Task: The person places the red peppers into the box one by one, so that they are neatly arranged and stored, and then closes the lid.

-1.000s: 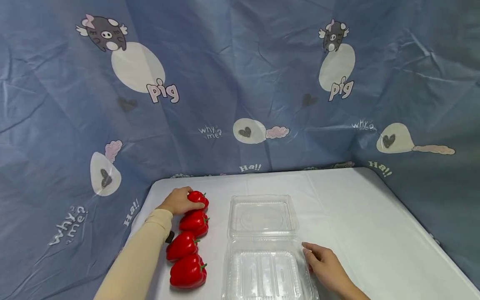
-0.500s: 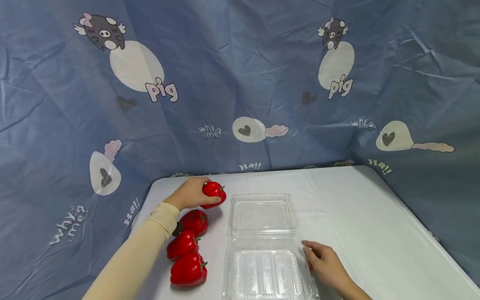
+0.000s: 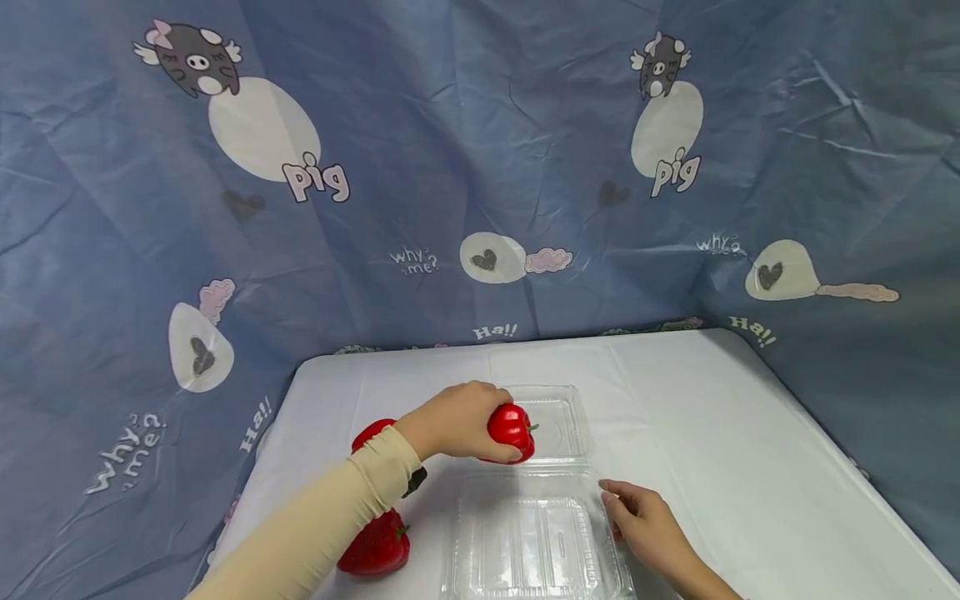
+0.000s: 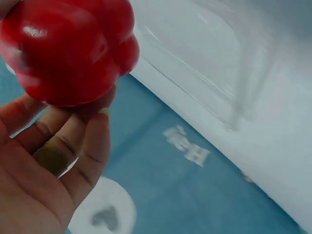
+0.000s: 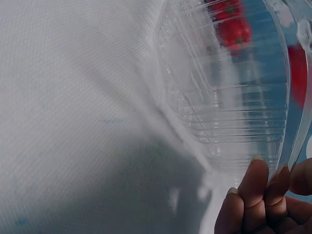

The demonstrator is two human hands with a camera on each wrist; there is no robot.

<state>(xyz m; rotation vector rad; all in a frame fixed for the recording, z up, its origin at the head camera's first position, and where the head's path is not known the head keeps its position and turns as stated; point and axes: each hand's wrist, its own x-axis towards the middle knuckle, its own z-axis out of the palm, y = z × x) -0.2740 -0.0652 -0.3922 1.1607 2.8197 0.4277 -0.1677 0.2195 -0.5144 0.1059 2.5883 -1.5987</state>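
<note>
My left hand (image 3: 457,421) grips a red bell pepper (image 3: 510,433) with a green stem, thumb on the near side, fingers over the back. In the head view the pepper overlaps the lid half of a clear hinged plastic container (image 3: 573,425), which lies open and flat. The left wrist view has the same pepper (image 4: 68,53) large between thumb and fingers. At the right rim of the container's ribbed bottom half, my right hand (image 3: 645,525) pinches the edge. Its fingertips (image 5: 256,178) lie against the clear wall in the right wrist view, the thumb across the rim.
More red bell peppers lie on the white-covered table (image 3: 720,442) left of the container: one far pepper (image 3: 372,433) and one near pepper (image 3: 378,546) show, partly behind the left sleeve (image 3: 322,517). A blue printed curtain (image 3: 420,167) hangs beyond the table's back edge.
My left hand has lifted the farthest pepper from the row and carried it right, from the table's left side to over the container's lid half. My right hand stays at the rim.
</note>
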